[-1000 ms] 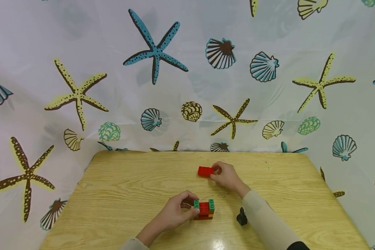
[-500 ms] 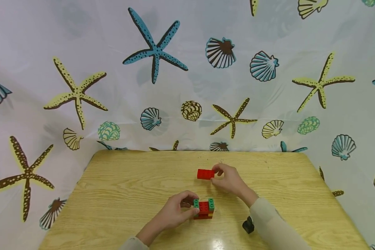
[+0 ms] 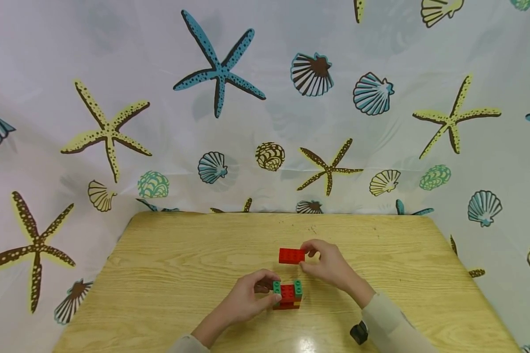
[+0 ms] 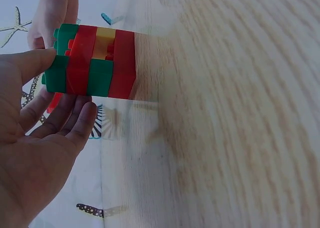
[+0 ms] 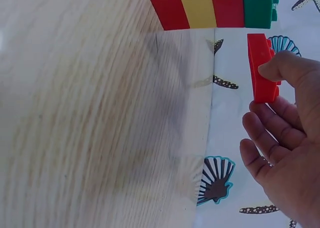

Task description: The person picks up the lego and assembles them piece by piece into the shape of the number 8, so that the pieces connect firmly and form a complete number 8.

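Two hands over wooden table [image 3: 168, 274]. Left hand [image 3: 247, 299] gripping brick stack [image 3: 288, 295] of green, red and yellow layers, standing on the tabletop near the front edge. Right hand [image 3: 329, 264] pinching loose red brick [image 3: 291, 256], raised above the table, just behind the stack, not touching it.

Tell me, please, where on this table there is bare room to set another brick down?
The table is bare left of the left hand and across the far strip by the curtain. Right of the right hand is free too. The middle is crowded: brick stack, red brick, both hands.
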The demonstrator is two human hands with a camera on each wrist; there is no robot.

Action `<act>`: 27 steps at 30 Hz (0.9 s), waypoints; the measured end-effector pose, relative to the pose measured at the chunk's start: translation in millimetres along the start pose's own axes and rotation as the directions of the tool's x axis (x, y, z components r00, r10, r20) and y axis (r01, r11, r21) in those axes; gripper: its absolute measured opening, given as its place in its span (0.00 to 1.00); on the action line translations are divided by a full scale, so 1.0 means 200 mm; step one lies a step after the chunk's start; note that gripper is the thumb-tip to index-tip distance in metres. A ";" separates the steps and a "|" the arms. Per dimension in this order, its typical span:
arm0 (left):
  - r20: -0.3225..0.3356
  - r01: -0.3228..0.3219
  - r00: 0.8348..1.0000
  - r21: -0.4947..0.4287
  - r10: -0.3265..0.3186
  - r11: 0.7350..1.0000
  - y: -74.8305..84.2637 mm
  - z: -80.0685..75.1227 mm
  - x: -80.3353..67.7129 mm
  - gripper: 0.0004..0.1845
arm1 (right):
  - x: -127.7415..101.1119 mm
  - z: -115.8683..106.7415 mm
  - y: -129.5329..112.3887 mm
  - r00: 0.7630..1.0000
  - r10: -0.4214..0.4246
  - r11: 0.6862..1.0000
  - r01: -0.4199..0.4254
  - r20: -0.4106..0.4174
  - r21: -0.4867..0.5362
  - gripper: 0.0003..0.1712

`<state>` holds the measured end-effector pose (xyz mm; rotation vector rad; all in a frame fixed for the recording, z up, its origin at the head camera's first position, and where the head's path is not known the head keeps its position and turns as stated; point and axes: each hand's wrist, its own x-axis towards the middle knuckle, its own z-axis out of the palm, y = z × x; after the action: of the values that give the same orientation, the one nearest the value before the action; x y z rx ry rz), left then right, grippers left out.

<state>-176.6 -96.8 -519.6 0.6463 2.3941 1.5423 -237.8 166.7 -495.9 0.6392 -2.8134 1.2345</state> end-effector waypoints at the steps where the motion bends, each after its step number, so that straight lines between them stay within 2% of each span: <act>1: 0.002 0.001 1.000 0.001 -0.001 1.000 0.00 0.00 0.00 0.21 | -0.01 0.00 0.00 1.000 -0.005 1.000 0.005 0.004 0.000 0.18; 12: 0.008 0.015 1.000 -0.003 -0.015 1.000 0.01 -0.01 0.00 0.21 | -0.12 -0.04 -0.07 0.998 -0.062 0.998 0.061 0.020 0.034 0.18; 27: 0.001 0.020 1.000 -0.051 -0.020 0.999 0.02 -0.01 0.00 0.21 | -0.18 -0.04 -0.08 0.993 -0.109 0.991 0.105 0.041 0.080 0.16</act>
<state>-175.8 -96.5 -515.4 0.6107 2.3456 1.5897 -200.3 175.0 -484.5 0.8205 -2.7369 1.3327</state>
